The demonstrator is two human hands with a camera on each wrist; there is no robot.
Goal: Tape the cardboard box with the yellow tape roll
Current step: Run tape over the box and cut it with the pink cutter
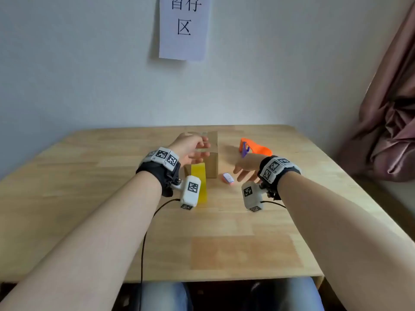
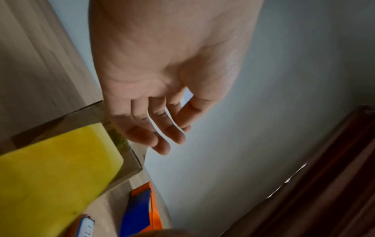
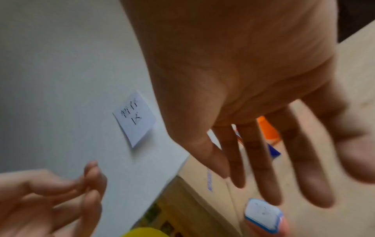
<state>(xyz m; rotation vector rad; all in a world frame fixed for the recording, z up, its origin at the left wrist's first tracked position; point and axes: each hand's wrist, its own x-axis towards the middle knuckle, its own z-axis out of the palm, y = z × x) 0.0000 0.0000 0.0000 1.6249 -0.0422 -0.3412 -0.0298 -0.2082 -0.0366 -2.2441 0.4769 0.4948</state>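
Note:
A small cardboard box (image 1: 212, 153) stands on the wooden table (image 1: 247, 232) near the wall. The yellow tape roll (image 1: 199, 182) stands on edge just in front of the box, also seen as yellow tape roll (image 2: 52, 176) in the left wrist view. My left hand (image 1: 193, 149) hovers over the box's left top, fingers loosely spread, holding nothing. My right hand (image 1: 246, 168) hangs right of the box with straight fingers (image 3: 261, 160), empty, above a small pink and white object (image 1: 228, 178).
An orange and blue tool (image 1: 253, 148) lies right of the box, behind my right hand. A paper sign (image 1: 185, 25) hangs on the wall. A curtain (image 1: 390, 120) hangs at the right. Cables run from both wrist cameras over the table's near edge.

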